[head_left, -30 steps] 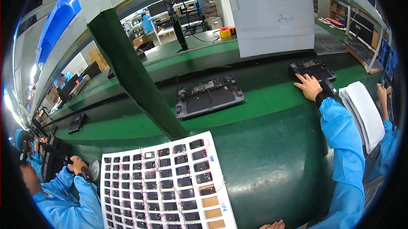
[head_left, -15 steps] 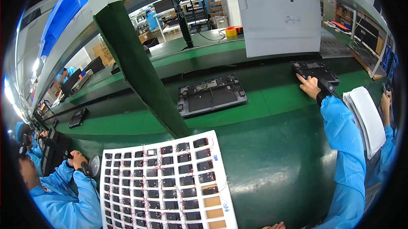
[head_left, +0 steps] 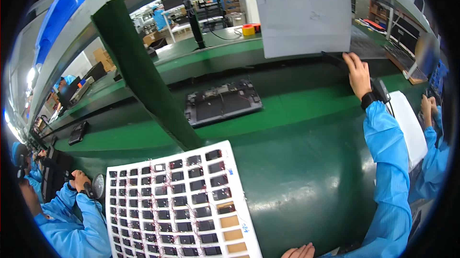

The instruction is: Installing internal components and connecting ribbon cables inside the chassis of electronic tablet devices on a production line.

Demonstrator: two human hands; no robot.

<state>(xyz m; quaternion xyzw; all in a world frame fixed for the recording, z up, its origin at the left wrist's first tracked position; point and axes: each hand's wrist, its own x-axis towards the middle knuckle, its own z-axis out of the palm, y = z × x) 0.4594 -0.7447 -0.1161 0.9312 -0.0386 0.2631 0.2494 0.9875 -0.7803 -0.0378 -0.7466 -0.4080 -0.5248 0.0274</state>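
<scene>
My right hand, reaching to the far right, has its fingers closed on the edge of a dark open laptop base. The base is tipped up and seen almost edge-on, so its inner parts are hidden. Low at the bottom edge, the fingers of my left hand lie stretched out and hold nothing visible. A second laptop base, its inner parts exposed, lies on the green surface left of centre. Nearest my left hand is a white foam tray filled with rows of small black wired parts; several pockets at its right side show bare brown bottoms.
A green-wrapped post slants between the tray and the shelf. A white board hangs at the back. White sheets lie beside my right arm. Co-workers in blue sit at left and right. Yellow tape sits behind.
My right hand went from pointing over the flat laptop base to gripping it, and the base is now tipped up. More of my left hand shows. The whole view has shifted slightly.
</scene>
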